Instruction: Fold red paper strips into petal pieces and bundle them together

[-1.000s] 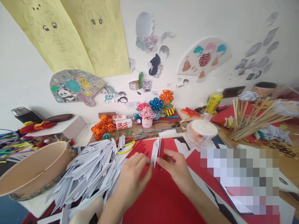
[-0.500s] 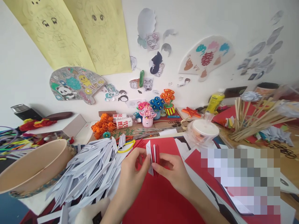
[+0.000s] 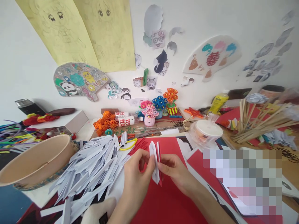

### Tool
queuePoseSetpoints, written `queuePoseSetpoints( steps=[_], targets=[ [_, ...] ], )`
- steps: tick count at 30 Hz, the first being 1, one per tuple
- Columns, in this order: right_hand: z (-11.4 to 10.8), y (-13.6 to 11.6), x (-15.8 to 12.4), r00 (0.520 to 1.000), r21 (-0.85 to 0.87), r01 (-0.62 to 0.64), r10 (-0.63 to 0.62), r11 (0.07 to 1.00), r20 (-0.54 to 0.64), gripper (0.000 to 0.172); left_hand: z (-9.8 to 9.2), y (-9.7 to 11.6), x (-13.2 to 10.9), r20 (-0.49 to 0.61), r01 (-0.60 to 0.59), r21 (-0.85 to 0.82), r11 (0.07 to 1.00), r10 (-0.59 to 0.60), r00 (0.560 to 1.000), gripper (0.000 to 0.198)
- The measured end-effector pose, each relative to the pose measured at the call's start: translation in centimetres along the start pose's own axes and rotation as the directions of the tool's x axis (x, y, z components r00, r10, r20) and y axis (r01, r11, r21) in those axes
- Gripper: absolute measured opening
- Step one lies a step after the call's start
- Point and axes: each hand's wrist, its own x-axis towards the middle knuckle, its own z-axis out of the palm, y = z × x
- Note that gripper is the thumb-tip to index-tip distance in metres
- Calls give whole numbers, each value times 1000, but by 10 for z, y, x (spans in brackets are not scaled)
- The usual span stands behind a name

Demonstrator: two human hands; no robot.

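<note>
Above a red paper sheet [image 3: 163, 203], both hands are close together around folded paper. My left hand [image 3: 137, 171] pinches a white folded paper strip [image 3: 156, 177] with pointed ends, held upright. Right beside it stands a red folded paper piece [image 3: 159, 149], gripped between the thumb and fingers of my right hand [image 3: 175, 169]. The two pieces sit side by side; whether they interlock, I cannot tell. A large pile of white folded strips [image 3: 93, 161] lies left of my left hand. Several red strips [image 3: 139, 146] lie just behind it.
A beige oval bowl [image 3: 35, 161] stands at the left. A yellow loop [image 3: 130, 144] lies behind the pile. Flower pots [image 3: 149, 120] line the wall. A white-lidded tub [image 3: 209, 129] and wooden sticks [image 3: 254, 124] stand right, with a blurred-out phone [image 3: 240, 203] nearer.
The view has shifted slightly. The white strip has turned to show its broad face and sits lower; the red piece now looks narrower, more edge-on. Both hands keep their hold.
</note>
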Motion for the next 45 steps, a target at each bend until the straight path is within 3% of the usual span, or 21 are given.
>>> queuePoseSetpoints(
  steps=[7, 15, 22, 30, 38, 45],
  targets=[
    [1, 0, -1, 1000, 92, 1, -3, 996, 26, 35, 0, 0, 0, 74, 71, -101, 992, -64, 995, 23],
    [4, -3, -3, 999, 21, -29, 28, 999, 44, 34, 0, -7, 0, 102, 129, -127, 984, -117, 988, 34],
    [5, -2, -2, 999, 12, -27, 28, 1000, -29, 40, -1, -8, -3, 92, 61, 10, 998, -62, 994, 33],
    [2, -5, -2, 997, 45, -34, 38, 998, -73, 35, -9, -13, 2, 153, 167, -106, 980, -150, 977, 35],
    [1, 7, 2, 997, -102, -67, 62, 992, -55, 46, -5, -23, -2, 88, 222, -179, 958, -209, 974, 34],
    [6, 3, 1, 1000, 14, -8, 8, 1000, -20, 43, 3, -19, -10, 7, 82, -66, 994, -81, 997, 34]
  ],
)
